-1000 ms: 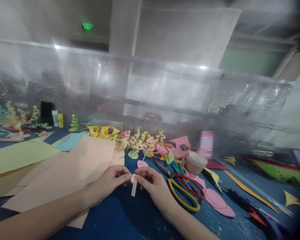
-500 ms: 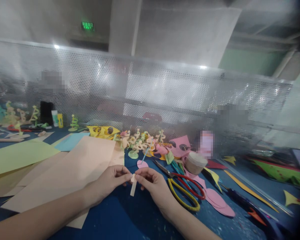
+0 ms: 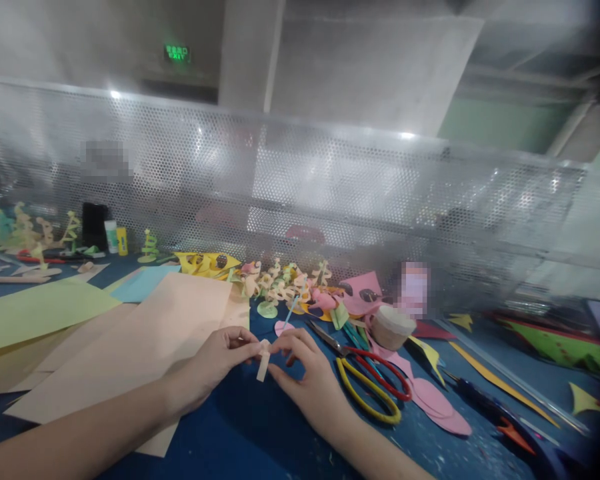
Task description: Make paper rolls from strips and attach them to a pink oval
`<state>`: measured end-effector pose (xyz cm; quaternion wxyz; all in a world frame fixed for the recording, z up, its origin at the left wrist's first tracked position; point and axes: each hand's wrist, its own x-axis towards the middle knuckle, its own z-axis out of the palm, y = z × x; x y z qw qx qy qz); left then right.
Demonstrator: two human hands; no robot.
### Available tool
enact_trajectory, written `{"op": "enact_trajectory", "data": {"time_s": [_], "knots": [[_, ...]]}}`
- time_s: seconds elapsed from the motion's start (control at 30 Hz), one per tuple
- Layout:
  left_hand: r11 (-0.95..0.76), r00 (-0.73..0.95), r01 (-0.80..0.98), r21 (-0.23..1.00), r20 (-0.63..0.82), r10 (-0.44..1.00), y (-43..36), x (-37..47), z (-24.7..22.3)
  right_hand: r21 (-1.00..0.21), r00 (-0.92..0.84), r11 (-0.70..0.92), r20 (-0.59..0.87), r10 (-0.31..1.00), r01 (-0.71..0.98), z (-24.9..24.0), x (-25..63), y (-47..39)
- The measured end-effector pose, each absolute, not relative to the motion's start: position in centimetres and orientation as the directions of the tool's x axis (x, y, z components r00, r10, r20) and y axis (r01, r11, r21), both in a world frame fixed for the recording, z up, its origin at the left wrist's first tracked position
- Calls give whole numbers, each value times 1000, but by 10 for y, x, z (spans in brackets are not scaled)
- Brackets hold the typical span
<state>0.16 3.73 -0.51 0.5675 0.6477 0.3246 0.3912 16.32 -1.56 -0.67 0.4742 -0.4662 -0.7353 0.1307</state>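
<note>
A short pale paper strip (image 3: 263,367), folded or curled at its top, hangs from the pinched fingertips of my left hand (image 3: 220,360). Close on its right is my right hand (image 3: 303,367), thumb and forefinger spread apart; the forefinger tip is at the strip's upper end, and whether it touches cannot be made out. Just beyond my fingers stands a pink paper disc (image 3: 283,327) with a thin blue stem. Scissors (image 3: 370,387) with one red and one yellow handle lie beside my right hand.
Large sheets of paper (image 3: 145,333) lie under my left forearm. Curled paper figures (image 3: 285,283) crowd the back, near a lidded cup (image 3: 391,327). Pink paper ovals (image 3: 440,403) and a dark blue tool with a thin tip (image 3: 485,393) lie to the right. A perforated metal screen (image 3: 300,180) stands behind.
My right thumb has come away from the strip and dropped lower, opening the pinch. The strip has shifted slightly up and left, held in my left fingers.
</note>
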Motion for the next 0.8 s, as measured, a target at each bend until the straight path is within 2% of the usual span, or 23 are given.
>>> {"op": "enact_trajectory", "data": {"time_s": [0.17, 0.53, 0.67, 0.8], "knots": [[-184, 496, -3, 983, 161, 853, 37, 2, -5, -564, -178, 581, 610, 772, 586, -7, 163, -17], [-213, 530, 9, 977, 176, 830, 37, 0, -6, -421, -219, 564, 629, 745, 710, -9, 162, -18], [-196, 527, -9, 980, 172, 832, 37, 0, -6, -423, -212, 563, 634, 744, 710, -9, 161, -18], [-170, 531, 3, 985, 143, 836, 37, 0, -5, -506, -162, 564, 633, 757, 653, -10, 160, -19]]}}
